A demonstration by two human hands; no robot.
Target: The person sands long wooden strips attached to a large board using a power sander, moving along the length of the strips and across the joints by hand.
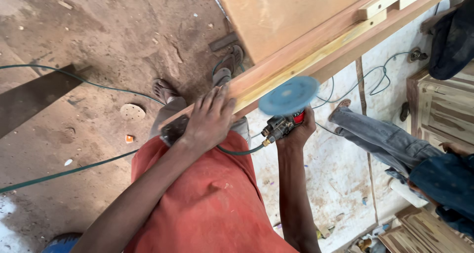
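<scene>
My left hand (210, 117) lies flat with fingers spread on the near end of a long wooden frame piece (316, 50), which runs up to the right under a large board (281, 13). My right hand (296, 132) grips a pneumatic sander (281, 125) by its body. Its round blue sanding disc (289, 95) faces up and is blurred, just beside the edge of the wooden frame. A green air hose (237, 151) leads from the tool across my red shirt.
Green hoses (74, 170) trail over the dusty floor at left, near a round sanding disc (132, 111) and a dark plank (34, 95). Another person's jeans-clad legs (390, 144) sit at right. Carved wooden panels (442, 109) stand at far right.
</scene>
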